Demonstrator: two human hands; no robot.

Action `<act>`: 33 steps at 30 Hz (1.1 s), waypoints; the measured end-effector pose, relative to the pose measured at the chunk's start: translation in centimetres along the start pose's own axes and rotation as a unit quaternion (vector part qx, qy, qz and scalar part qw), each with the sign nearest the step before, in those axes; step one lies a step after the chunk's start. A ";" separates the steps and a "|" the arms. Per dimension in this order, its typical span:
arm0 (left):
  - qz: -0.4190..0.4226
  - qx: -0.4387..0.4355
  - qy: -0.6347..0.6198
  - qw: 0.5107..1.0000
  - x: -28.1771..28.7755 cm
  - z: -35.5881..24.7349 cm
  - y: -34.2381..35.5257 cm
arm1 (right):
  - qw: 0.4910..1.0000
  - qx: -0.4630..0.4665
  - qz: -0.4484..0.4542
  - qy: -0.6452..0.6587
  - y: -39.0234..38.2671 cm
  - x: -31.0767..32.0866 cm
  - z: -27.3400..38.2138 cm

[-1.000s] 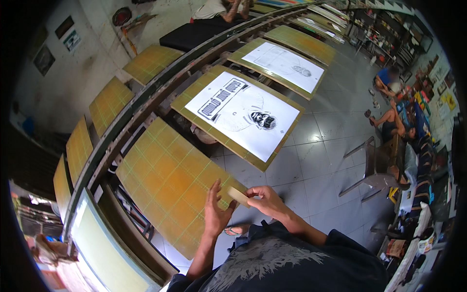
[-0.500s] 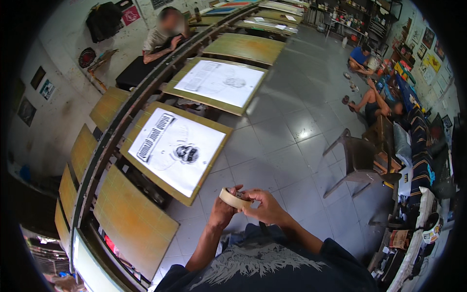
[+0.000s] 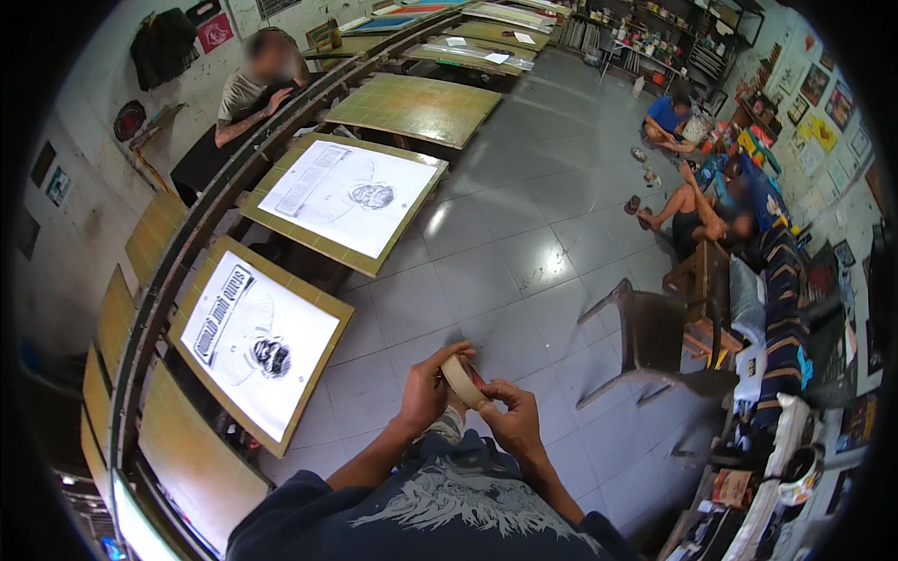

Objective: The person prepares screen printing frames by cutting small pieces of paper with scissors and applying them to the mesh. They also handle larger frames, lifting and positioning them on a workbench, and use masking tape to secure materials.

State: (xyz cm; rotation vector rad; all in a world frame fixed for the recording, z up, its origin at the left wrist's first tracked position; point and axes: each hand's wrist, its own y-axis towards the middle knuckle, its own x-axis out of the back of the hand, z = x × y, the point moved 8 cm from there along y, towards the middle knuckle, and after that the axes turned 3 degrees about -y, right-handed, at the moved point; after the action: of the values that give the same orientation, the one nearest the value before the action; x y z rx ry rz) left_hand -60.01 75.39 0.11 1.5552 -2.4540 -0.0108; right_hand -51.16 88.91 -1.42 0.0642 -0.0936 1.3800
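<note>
A roll of cream masking tape [image 3: 460, 382] is held in front of my body, its ring tilted. My left hand [image 3: 427, 388] grips it from the left, fingers curled over the far rim. On the other side my right hand [image 3: 514, 417] pinches its lower right edge with thumb and fingers. Part of the roll's inside is hidden by my fingers. To the left, a white sheet with a black printed design [image 3: 254, 379] lies on a yellowish board [image 3: 325, 369]. A second white sheet with a fainter drawing [image 3: 323, 226] covers the board beyond.
Several more boards line a long dark rail [image 3: 201, 220] curving up the left. One person [image 3: 253, 93] leans at the rail's far side; two others sit on the floor at the far right. A brown plastic chair [image 3: 652, 327] stands on the tiles [image 3: 468, 313] to my right.
The boards and sheets have shifted left and down in view as my head turned. The tape roll has been tilted more upright between my hands, which stay on it.
</note>
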 end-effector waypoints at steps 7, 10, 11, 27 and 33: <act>0.134 0.183 -0.387 0.894 -7.2 5.4 13.3 | 0.997 -0.051 -0.037 0.048 11.6 7.0 -1.6; 0.160 0.079 -0.198 0.964 -6.9 4.0 21.0 | 0.993 -0.071 -0.044 0.084 17.8 9.8 -0.5; 0.164 0.046 -0.128 0.977 -6.8 3.5 23.4 | 0.989 -0.095 -0.049 0.101 19.7 10.4 -0.6; 0.158 0.054 -0.022 0.986 -9.2 7.7 51.7 | 0.972 -0.122 -0.116 0.164 45.3 18.7 -4.1; 0.145 0.027 0.007 0.989 -13.8 8.1 65.1 | 0.979 -0.106 -0.103 0.138 57.8 26.6 -5.0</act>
State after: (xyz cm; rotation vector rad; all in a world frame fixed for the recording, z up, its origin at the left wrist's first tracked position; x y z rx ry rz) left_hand -113.98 115.04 -1.89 1.1981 -2.6651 0.1156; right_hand -102.78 126.26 -4.14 -0.2897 -0.0012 1.1540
